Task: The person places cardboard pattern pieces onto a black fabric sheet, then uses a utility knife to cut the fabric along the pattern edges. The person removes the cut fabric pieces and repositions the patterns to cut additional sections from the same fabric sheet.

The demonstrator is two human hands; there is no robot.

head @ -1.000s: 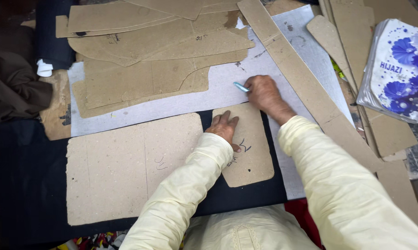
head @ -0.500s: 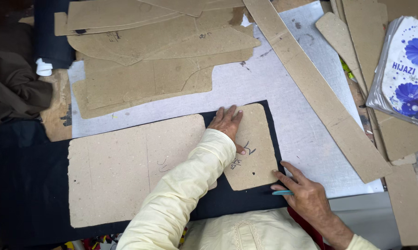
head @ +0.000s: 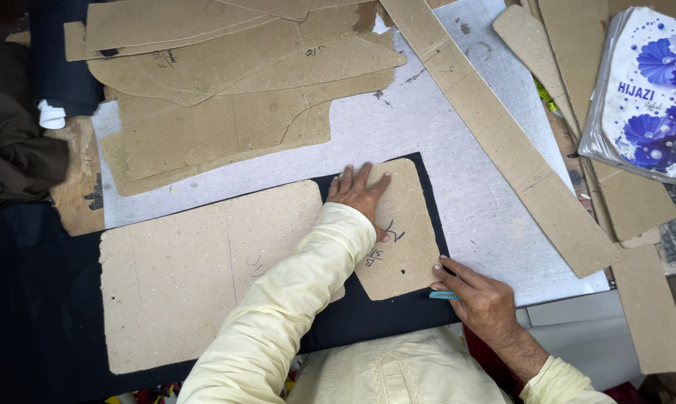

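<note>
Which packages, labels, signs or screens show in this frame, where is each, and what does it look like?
Stack of flat plastic packets: top right, lying on cardboard strips; glossy white with blue flower prints and some lettering.
Handwritten dark marks on the small cardboard pattern piece under the left hand.
No signs or screens.

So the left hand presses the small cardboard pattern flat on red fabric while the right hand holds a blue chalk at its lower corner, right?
Not quite: the fabric is dark navy, not red, as the head view shows. The left hand does press the small cardboard pattern flat, and the right hand holds the blue chalk at its lower corner.
</note>
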